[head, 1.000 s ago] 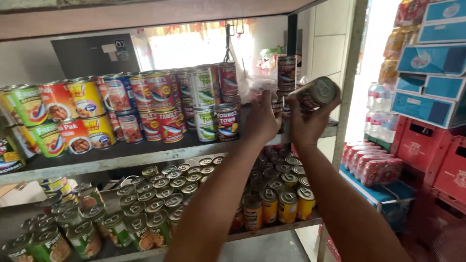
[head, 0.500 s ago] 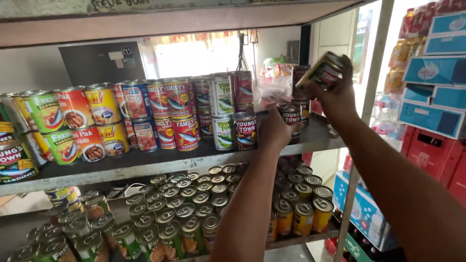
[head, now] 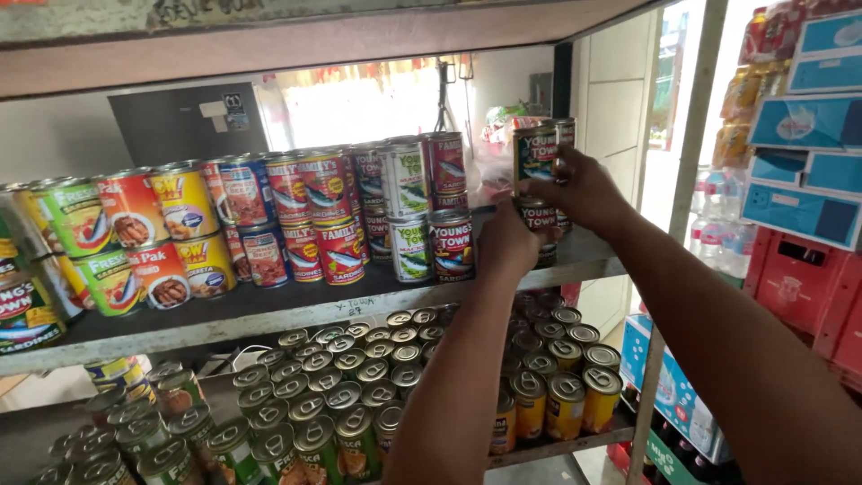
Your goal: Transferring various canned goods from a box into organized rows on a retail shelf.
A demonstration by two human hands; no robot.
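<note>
Right grip [head: 575,193] on stacked can [head: 536,154] — left hand [head: 505,244] steadying, shelf [head: 269,310]

I see a dark blue-green can [head: 536,153], a red-labelled can [head: 540,218] below, perhaps maroon, on the grey shelf [head: 269,310].

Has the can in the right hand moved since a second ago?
Yes. The right hand has brought its dark can down onto the can on the shelf, which the left hand steadies.

right hand [head: 584,189] grips upper can [head: 536,153] | left hand [head: 505,242] steadies lower can [head: 540,220] | shelf [head: 269,310]
</note>
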